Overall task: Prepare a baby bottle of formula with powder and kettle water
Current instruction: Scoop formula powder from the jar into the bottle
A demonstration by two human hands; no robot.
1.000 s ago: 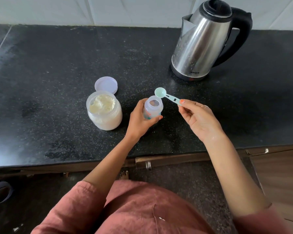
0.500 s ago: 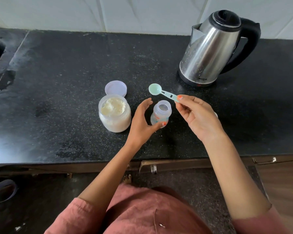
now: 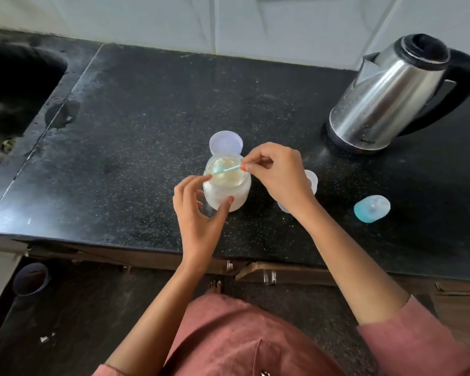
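A clear jar of pale formula powder point(image 3: 238, 195) stands open on the black counter point(image 3: 147, 137). My left hand point(image 3: 198, 210) curls around the jar's near side, thumb and fingers touching its wall. My right hand point(image 3: 278, 175) pinches the handle of a mint-green scoop point(image 3: 224, 168), whose bowl lies over the jar's mouth. The open baby bottle point(image 3: 311, 180) stands just right of the jar, mostly hidden behind my right hand. A steel kettle point(image 3: 385, 99) with a black handle sits at the back right.
The jar's lilac lid point(image 3: 225, 142) lies flat just behind the jar. A blue bottle cap point(image 3: 371, 208) lies on the counter to the right. A dark sink point(image 3: 14, 85) opens at the far left. Drawer fronts with metal handles point(image 3: 269, 276) run below the counter edge.
My left hand let go of the bottle and took hold of the powder jar. My right hand carried the scoop left from beside the bottle to over the jar's mouth.
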